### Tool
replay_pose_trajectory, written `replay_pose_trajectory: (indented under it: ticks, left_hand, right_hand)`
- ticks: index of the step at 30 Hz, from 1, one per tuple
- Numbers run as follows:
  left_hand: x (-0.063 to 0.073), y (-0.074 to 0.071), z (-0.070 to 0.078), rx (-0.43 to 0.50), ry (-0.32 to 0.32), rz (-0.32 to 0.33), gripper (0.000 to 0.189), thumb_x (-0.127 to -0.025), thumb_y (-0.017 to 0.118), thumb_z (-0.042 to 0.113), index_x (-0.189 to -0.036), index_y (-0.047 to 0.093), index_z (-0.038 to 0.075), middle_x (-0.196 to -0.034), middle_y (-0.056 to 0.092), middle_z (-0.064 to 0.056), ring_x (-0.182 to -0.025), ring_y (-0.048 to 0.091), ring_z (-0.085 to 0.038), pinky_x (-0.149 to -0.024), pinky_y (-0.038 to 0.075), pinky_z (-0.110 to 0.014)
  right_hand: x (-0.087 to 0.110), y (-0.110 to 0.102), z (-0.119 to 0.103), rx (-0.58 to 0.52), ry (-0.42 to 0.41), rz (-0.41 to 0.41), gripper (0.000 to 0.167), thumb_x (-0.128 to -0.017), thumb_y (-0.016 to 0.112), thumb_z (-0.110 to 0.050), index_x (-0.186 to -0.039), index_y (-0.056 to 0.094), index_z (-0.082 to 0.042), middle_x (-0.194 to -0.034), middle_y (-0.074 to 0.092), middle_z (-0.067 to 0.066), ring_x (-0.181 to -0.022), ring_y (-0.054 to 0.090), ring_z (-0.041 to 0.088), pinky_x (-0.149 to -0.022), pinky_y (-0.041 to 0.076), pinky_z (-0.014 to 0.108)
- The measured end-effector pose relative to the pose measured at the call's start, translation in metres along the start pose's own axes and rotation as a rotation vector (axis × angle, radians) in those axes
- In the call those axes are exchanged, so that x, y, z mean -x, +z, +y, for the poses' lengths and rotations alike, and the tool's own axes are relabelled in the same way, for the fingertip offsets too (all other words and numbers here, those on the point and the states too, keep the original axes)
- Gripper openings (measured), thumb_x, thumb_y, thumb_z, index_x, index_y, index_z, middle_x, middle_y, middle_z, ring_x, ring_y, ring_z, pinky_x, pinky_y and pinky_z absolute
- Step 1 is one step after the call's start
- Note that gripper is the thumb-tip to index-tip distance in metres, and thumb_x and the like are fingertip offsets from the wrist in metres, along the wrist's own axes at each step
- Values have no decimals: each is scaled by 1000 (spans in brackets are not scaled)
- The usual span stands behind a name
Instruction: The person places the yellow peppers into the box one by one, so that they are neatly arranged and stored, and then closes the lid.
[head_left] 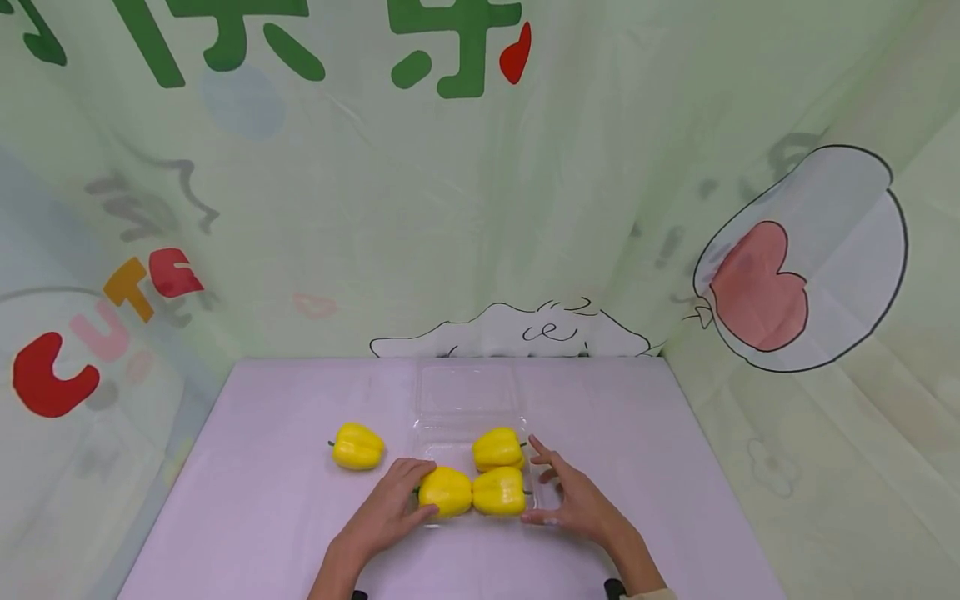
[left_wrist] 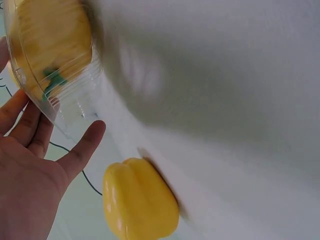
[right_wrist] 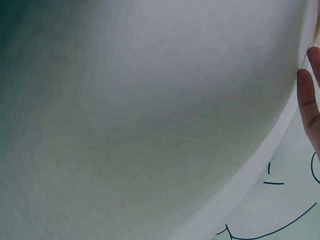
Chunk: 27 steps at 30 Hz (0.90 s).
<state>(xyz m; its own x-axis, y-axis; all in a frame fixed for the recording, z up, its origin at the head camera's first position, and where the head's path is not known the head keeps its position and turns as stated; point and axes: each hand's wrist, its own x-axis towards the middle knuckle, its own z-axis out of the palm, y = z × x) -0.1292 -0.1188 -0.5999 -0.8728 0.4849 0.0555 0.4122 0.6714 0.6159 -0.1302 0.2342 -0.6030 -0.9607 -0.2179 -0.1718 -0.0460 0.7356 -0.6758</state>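
Observation:
In the head view, three yellow bell peppers sit in a clear plastic container (head_left: 444, 435) with its lid folded back. My left hand (head_left: 390, 504) holds the front left bell pepper (head_left: 447, 492) between thumb and fingers, by the container's left side. In the left wrist view, other fingers of the left hand (left_wrist: 30, 165) lie along the clear wall, the little finger stretched away. Spread beside the container's right side, my right hand (head_left: 577, 500) is near the front right bell pepper (head_left: 500, 492) and the back right one (head_left: 498, 448). The right wrist view catches only fingertips (right_wrist: 307, 95).
A fourth-side loose yellow bell pepper (head_left: 358, 447) lies on the pale table (head_left: 285, 517), left of the container. The transparent lid (head_left: 468, 389) extends toward the back edge. Printed cloth (head_left: 465, 208) hangs behind the table and along both sides.

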Motion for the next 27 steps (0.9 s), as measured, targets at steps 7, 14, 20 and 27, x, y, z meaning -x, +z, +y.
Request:
replay_pose_trajectory:
  ticks: [7,14,20,27]
  left_hand:
    - [3,2,3,3,-25,-8,70,-96,78,36,-154,52,8,-157,55,-4,-145,50,-25,-121,44,-50]
    - [7,-1,6,-3,5,29,72,-94,81,36,-156,53,13,-162,52,-2,-150,50,-26,-122,44,-51]
    - [8,-4,7,-11,12,31,71,-93,81,34,-155,54,13,-161,54,-1,-151,49,-25,-123,43,-50]
    - [7,-7,9,-8,2,16,68,-96,77,41,-152,57,9,-156,58,-6,-147,51,-29,-121,45,-52]
  right_hand:
    - [0,1,0,-16,6,-8,123,-69,94,-59,-168,25,-38,-149,62,0,-121,63,21,-104,56,52]
    - [1,0,0,-15,4,-7,123,-69,94,-59,-169,25,-37,-150,62,0,-121,63,21,-104,56,53]
    - [0,0,-1,0,5,-4,124,-69,94,-59,-169,25,-36,-149,62,0,-120,63,21,-103,56,52]
    - [1,-1,-2,-10,7,3,124,-69,95,-58,-169,26,-36,-149,62,-1,-120,63,21,-104,56,53]
